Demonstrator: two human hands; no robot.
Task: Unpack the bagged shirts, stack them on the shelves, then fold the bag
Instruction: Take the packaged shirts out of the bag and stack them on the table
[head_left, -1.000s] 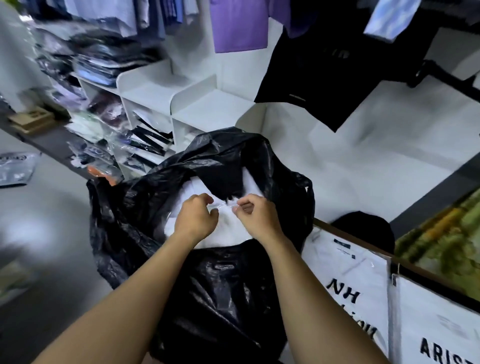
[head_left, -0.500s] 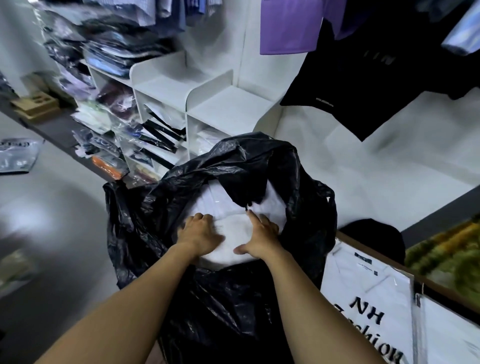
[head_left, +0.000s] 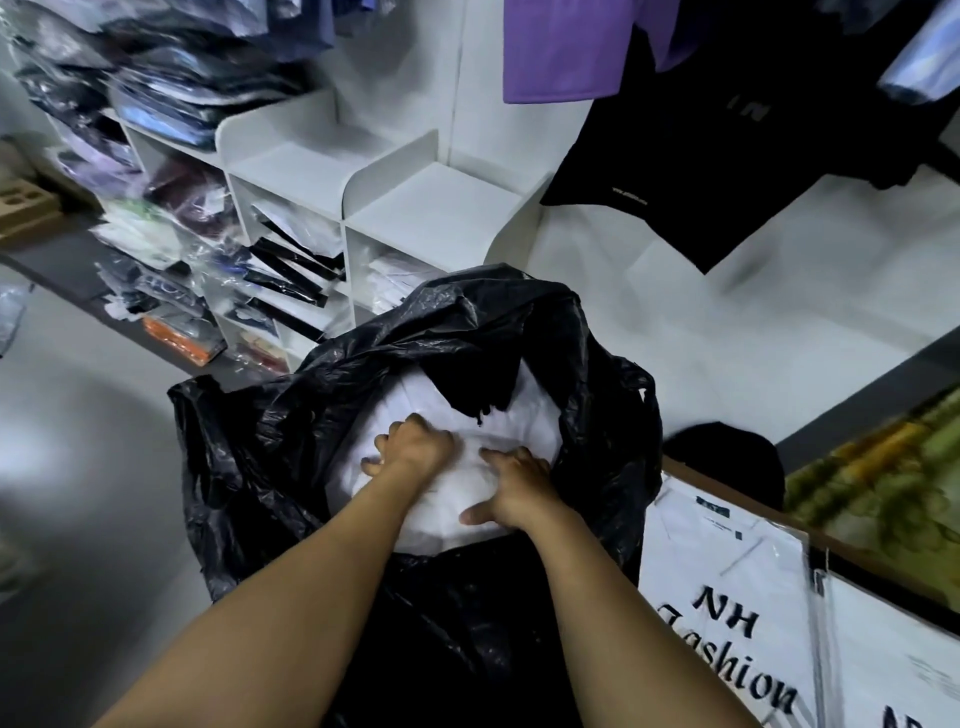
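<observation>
Shelves (head_left: 431, 218) of white cubbies stand just behind a big black bag (head_left: 291, 441), whose mouth gapes around a white bundle of shirts (head_left: 530, 410). Left hand (head_left: 415, 449) digs curled fingers into its wrap; right hand (head_left: 517, 488) presses on it, fingers spread.

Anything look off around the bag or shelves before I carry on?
Yes. The black bag looks torn at the rim: a ragged flap hangs over the white bundle. To its left, packaged garments lie in a loose heap at the foot of the shelves, and black-edged packs in one cubby lean askew.
</observation>
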